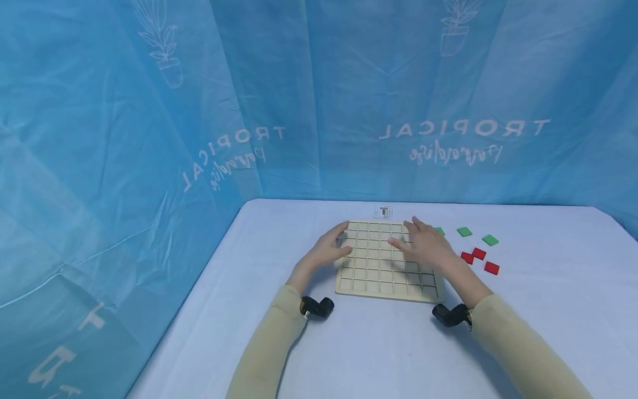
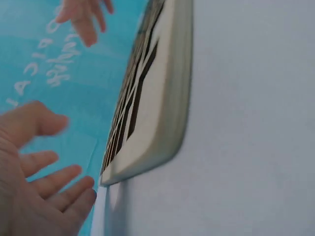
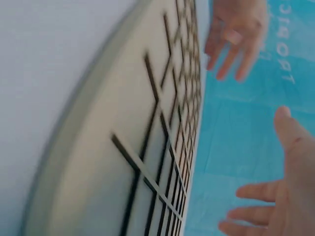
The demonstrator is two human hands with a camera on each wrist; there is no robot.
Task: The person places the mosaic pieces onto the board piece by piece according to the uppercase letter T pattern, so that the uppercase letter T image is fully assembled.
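A pale wooden grid board [image 1: 374, 266] with rows of square cells lies on the white table, its cells bare. My left hand [image 1: 326, 246] is at the board's left edge, fingers spread and thumb toward the cells. Over the board's upper right part is my right hand [image 1: 423, 241], its fingers spread too and nothing held. In the left wrist view the left hand [image 2: 44, 182] appears beside the board's thick rounded corner [image 2: 162, 132]. From the right wrist, the right hand [image 3: 280, 191] shows its fingers apart, with the grid [image 3: 157, 128] to its left.
Right of the board lie green square tiles [image 1: 464, 231] and red square tiles [image 1: 492, 268]. A small card with a printed grid pattern [image 1: 383, 211] sits behind the board. Blue printed curtains [image 1: 349, 111] hang behind and left of the white table [image 1: 369, 349].
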